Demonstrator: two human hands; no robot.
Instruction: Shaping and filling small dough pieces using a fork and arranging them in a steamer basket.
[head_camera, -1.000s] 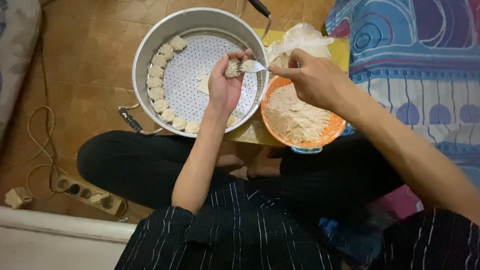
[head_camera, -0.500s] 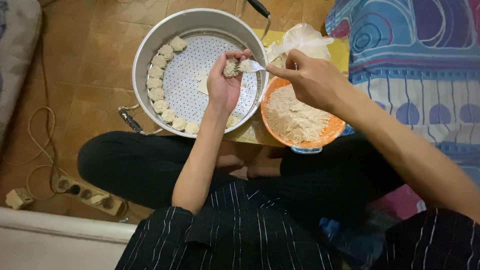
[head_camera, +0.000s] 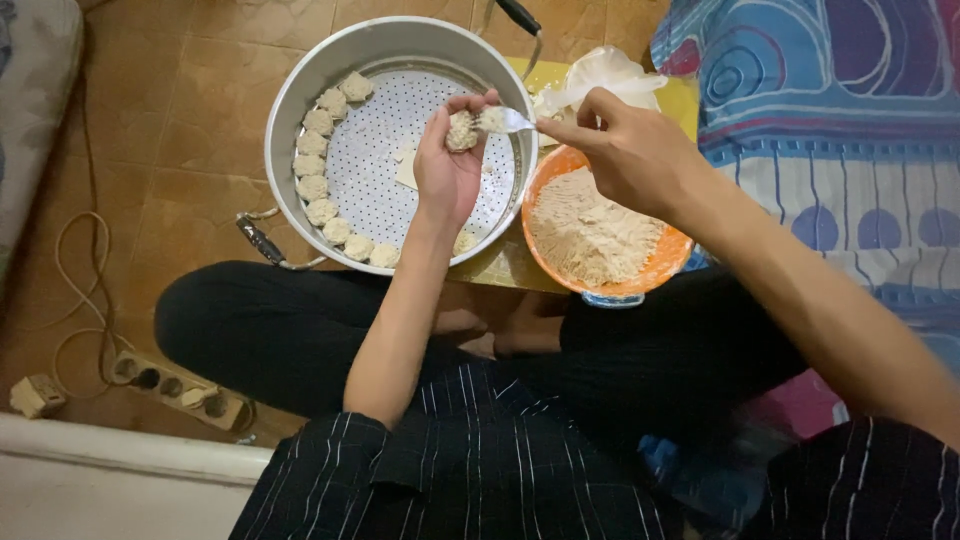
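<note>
My left hand (head_camera: 447, 165) is raised over a round metal steamer pan (head_camera: 300, 100) and cups a half-made dumpling (head_camera: 461, 130) in its fingers. My right hand (head_camera: 628, 152) holds a spoon (head_camera: 512, 120) whose tip presses filling against that dumpling. Several finished dumplings (head_camera: 318, 186) line the left rim of the perforated steamer tray (head_camera: 380, 170). An orange bowl (head_camera: 660, 262) of pale minced filling (head_camera: 585, 228) sits just right of the pan, under my right wrist.
A white plastic bag (head_camera: 600, 75) lies behind the bowl on a yellow board (head_camera: 560, 70). A power strip (head_camera: 175, 388) and cable (head_camera: 70, 300) lie on the tiled floor at left. A patterned blue cloth (head_camera: 850, 120) covers the right. My crossed legs (head_camera: 300, 330) are below.
Both hands stay almost in place over the pan; the spoon tip has stayed against the dumpling, with only slight shifts of the fingers.
</note>
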